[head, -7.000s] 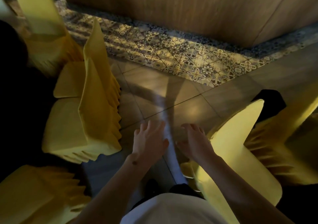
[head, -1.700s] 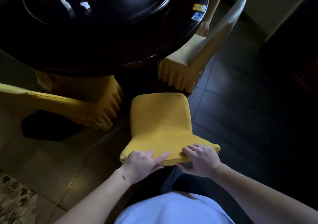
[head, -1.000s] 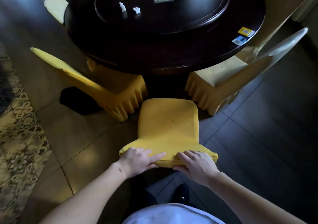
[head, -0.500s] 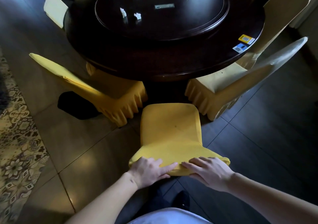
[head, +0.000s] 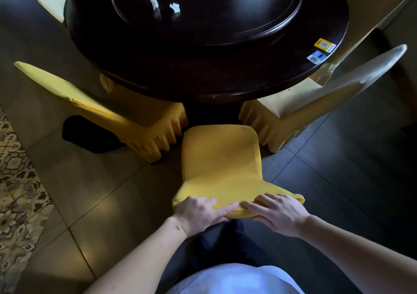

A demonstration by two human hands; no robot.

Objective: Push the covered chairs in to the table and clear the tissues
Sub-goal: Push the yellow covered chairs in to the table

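Observation:
A yellow-covered chair point(head: 222, 158) stands in front of me, its seat facing the round dark table point(head: 225, 77). My left hand point(head: 199, 212) and my right hand point(head: 276, 212) grip the top edge of its backrest side by side, fingers over the cloth and thumbs beneath. Two crumpled white tissues point(head: 153, 1) point(head: 174, 7) lie on the table's turntable point(head: 203, 11). The chair's seat front is close to the table's edge.
Another yellow-covered chair point(head: 126, 117) is tucked in at the left and a paler one point(head: 316, 99) at the right. More covered chairs show at the far corners. Two small stickers point(head: 321, 50) sit near the table's right rim. A patterned floor strip point(head: 15, 192) runs along the left.
The view has drawn nearer to the table and the chair in my hands has slid forward between its two neighbours. Both hands keep the same hold on the backrest.

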